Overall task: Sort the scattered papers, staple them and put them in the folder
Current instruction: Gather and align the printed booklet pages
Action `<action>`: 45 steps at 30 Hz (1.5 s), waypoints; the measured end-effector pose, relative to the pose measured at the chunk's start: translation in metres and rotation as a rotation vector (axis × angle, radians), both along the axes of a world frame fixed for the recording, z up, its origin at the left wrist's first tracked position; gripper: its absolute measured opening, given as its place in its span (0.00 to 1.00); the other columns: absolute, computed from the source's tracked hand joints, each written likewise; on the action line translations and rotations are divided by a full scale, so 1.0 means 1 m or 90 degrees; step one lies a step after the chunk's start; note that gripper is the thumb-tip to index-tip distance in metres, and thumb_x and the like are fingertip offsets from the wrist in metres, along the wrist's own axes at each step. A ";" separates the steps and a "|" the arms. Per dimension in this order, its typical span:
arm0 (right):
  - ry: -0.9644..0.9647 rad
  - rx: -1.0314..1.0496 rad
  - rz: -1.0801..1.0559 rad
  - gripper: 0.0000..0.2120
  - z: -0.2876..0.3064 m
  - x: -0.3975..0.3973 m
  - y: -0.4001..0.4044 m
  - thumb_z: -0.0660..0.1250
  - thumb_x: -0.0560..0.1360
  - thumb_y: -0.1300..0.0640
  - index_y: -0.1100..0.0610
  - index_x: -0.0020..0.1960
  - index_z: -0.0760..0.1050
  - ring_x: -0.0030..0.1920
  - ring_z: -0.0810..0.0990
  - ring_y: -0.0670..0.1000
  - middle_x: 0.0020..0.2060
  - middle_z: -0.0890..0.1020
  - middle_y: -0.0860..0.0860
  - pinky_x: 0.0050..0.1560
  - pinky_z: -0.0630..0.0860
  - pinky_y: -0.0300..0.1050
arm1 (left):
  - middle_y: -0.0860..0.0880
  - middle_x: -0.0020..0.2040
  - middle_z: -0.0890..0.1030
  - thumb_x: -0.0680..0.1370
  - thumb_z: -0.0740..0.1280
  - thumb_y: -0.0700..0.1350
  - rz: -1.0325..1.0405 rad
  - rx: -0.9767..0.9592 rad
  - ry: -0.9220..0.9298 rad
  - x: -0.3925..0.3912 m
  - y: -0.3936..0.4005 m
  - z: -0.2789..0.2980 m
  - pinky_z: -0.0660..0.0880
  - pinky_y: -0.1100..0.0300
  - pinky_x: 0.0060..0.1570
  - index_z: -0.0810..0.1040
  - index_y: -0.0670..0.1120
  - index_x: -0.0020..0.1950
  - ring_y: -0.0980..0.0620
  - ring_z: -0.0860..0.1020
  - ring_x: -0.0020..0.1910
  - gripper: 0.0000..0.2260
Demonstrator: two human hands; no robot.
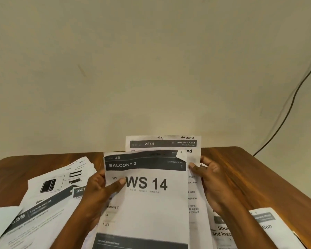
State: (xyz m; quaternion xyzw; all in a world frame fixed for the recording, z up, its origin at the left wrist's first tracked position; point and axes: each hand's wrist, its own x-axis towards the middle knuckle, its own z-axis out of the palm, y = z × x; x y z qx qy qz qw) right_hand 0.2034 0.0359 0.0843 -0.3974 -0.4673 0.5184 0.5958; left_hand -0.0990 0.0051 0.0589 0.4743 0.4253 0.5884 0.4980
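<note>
Two hands hold a sheaf of papers upright before us, above a brown wooden table [241, 169] that runs back to a plain beige wall [151, 60]. A dark cable [293, 97] hangs down the wall, well off to the right of our right fingers.

The front sheet [147, 203] stands with its long axis running up and down and its header at the top. It is white with a dark band reading "BALCONY 2", large black "WS 14" under it, and another dark band near the bottom; its top right corner is folded over. Behind it, shifted right and rising higher, we see the back sheet [169, 143], also long axis vertical, with a dark strip showing "2644" and "Dexterous Hand" and handwriting along its top edge.

Our left hand [97, 194] grips the front sheet's left edge, thumb pressed flat on the face just beside the "W", the other fingers curled behind, out of sight. Our right hand [212, 186] pinches the right edge of the sheaf, thumb tip on the front by the header band, fingers bent round the back.

Left of our left fingers a loose pile [48, 200] lies flat and fanned on the table, printed with furniture pictures and "LIVING ROOM". Below our right wrist more sheets [269, 225] lie flat, tilted.
</note>
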 end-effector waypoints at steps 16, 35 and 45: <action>-0.113 0.001 0.030 0.16 0.004 -0.007 -0.004 0.66 0.80 0.65 0.53 0.65 0.81 0.53 0.87 0.60 0.53 0.88 0.55 0.45 0.83 0.52 | 0.45 0.54 0.89 0.59 0.86 0.59 0.013 0.058 0.024 0.004 0.004 -0.006 0.86 0.50 0.40 0.79 0.45 0.61 0.39 0.88 0.50 0.37; -0.049 -0.051 0.081 0.23 0.007 -0.022 -0.014 0.52 0.82 0.67 0.54 0.63 0.82 0.49 0.87 0.57 0.56 0.87 0.59 0.49 0.83 0.51 | 0.44 0.56 0.88 0.52 0.88 0.62 0.008 0.032 0.005 0.005 0.001 -0.002 0.86 0.48 0.42 0.79 0.44 0.63 0.39 0.88 0.50 0.46; -0.131 0.012 0.064 0.17 0.007 -0.041 -0.025 0.59 0.79 0.38 0.43 0.62 0.77 0.52 0.87 0.45 0.53 0.88 0.42 0.54 0.82 0.49 | 0.50 0.54 0.89 0.75 0.76 0.43 0.136 0.035 0.057 0.005 0.010 -0.005 0.87 0.50 0.40 0.79 0.48 0.62 0.45 0.89 0.46 0.17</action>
